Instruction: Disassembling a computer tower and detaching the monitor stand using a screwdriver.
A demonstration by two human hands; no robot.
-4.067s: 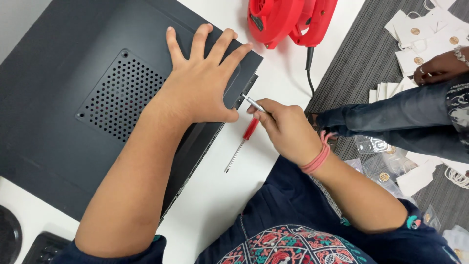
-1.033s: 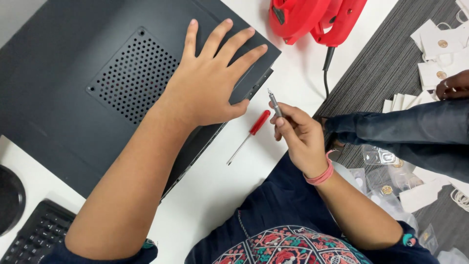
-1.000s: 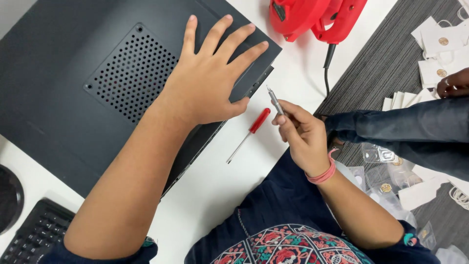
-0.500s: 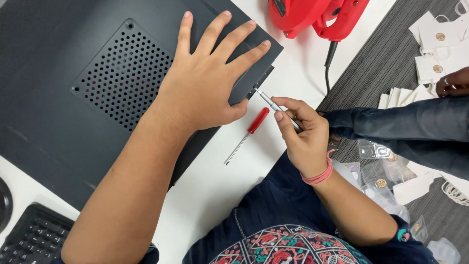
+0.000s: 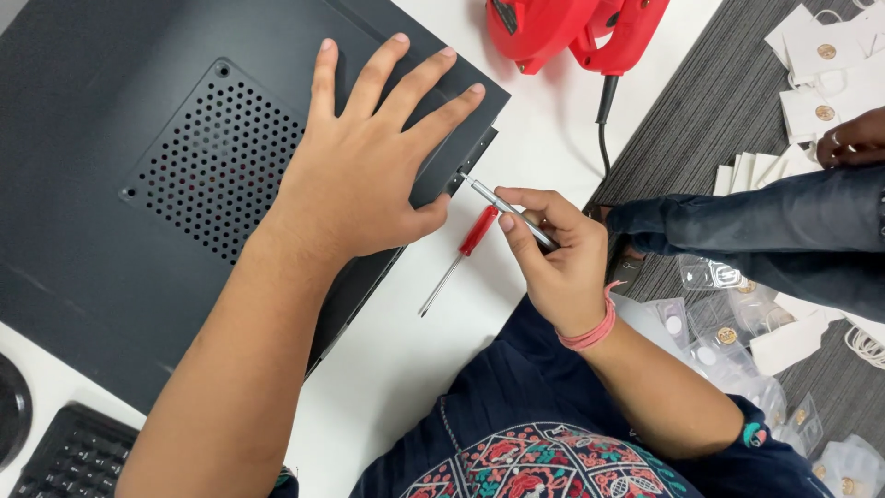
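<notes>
My left hand (image 5: 364,161) lies flat with fingers spread on the dark side panel of a computer case (image 5: 138,157), near its right edge. My right hand (image 5: 553,263) pinches a thin silver screwdriver (image 5: 502,205), whose tip touches the case's rear edge bracket (image 5: 470,164). A second small screwdriver with a red handle (image 5: 466,244) lies loose on the white table (image 5: 406,369) between my hands.
A red power tool (image 5: 572,32) with a black cord rests at the table's far edge. A black keyboard (image 5: 74,456) sits at the bottom left. On the grey carpet to the right are another person's jeans-clad leg (image 5: 756,226), white tags and small plastic bags.
My right hand swung the silver screwdriver from pointing upward to level and brought its tip to the case's rear edge. My left hand stayed flat on the panel.
</notes>
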